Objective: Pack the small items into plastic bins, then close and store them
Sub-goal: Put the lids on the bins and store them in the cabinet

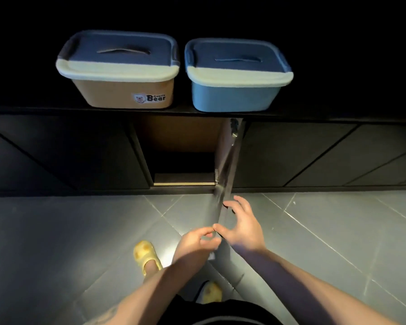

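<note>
Bins sat side by side on the front edge of the dark cabinet top (pixel 56 111), both with lids on: an orange bin (pixel 124 92) with a bear sticker on the left, a blue bin (pixel 234 97) on the right. Below them, the cabinet door (pixel 225 174) stood open. The left hand (pixel 197 240) pinched the door's near edge. The right hand (pixel 242 226) curled its fingers around the same edge. Yellow slippers (pixel 145 254) stood on the grey tile floor (pixel 80 231).

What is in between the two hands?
In the head view, the edge of the open cabinet door runs between the left hand and the right hand; both hands grip it.
</note>
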A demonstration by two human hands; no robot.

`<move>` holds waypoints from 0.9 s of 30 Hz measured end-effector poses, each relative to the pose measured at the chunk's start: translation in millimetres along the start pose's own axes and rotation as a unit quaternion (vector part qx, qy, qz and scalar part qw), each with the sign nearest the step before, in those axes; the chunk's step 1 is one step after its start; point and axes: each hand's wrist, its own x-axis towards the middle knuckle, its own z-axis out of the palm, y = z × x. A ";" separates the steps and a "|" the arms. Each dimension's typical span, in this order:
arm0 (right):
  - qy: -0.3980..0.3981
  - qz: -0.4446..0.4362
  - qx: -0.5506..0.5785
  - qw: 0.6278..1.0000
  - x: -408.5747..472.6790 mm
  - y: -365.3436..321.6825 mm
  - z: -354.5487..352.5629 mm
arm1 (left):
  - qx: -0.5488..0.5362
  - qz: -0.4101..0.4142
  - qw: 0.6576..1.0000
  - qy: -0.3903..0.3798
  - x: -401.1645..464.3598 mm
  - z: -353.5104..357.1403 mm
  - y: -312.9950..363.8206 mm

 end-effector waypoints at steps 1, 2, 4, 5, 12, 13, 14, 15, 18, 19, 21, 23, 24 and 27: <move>0.003 0.024 0.016 1.000 -6.8 8.9 -6.5 | 0.001 0.001 1.000 0.003 -0.1 18.1 1.3; 0.009 0.049 0.026 0.998 -13.1 17.5 -12.6 | 0.004 0.005 1.000 0.000 1.0 35.4 3.5; 0.021 0.093 0.035 0.995 -22.7 34.8 -25.6 | 0.032 0.014 0.999 -0.017 6.1 64.5 9.6; 0.030 0.106 0.036 0.993 -26.0 43.7 -33.5 | 0.063 0.027 0.997 -0.030 11.1 76.8 12.5; 0.049 0.152 -0.051 0.986 -17.8 83.5 -95.2 | 0.193 0.096 0.970 -0.113 39.0 100.8 34.1; 0.052 0.154 -0.061 0.985 -17.0 83.9 -96.3 | 0.191 0.100 0.970 -0.111 41.5 97.9 35.4; 0.057 0.155 -0.071 0.984 -17.8 82.1 -94.1 | 0.190 0.101 0.971 -0.110 43.3 93.5 36.0; 0.062 0.157 -0.082 0.982 -18.9 78.4 -88.9 | 0.189 0.099 0.971 -0.108 44.9 87.3 36.4; 0.083 0.152 -0.079 0.982 -23.4 62.8 -63.5 | 0.176 0.083 0.977 -0.082 49.4 60.5 36.1; 0.086 0.137 -0.084 0.983 -22.3 55.7 -55.0 | 0.164 0.074 0.981 -0.065 50.3 48.3 35.8; 0.077 0.105 -0.106 0.986 -12.9 37.2 -42.9 | 0.140 0.055 0.988 -0.026 52.4 19.1 35.5; 0.040 0.059 -0.110 0.991 5.8 14.0 -32.2 | 0.124 0.040 0.991 0.019 54.9 -14.8 36.9; 0.011 0.028 -0.104 0.994 17.0 0.9 -26.0 | 0.119 0.037 0.991 0.043 56.8 -32.5 38.3; -0.060 -0.055 -0.046 0.996 53.8 -46.8 -4.2 | 0.112 0.031 0.987 0.112 62.6 -88.6 48.4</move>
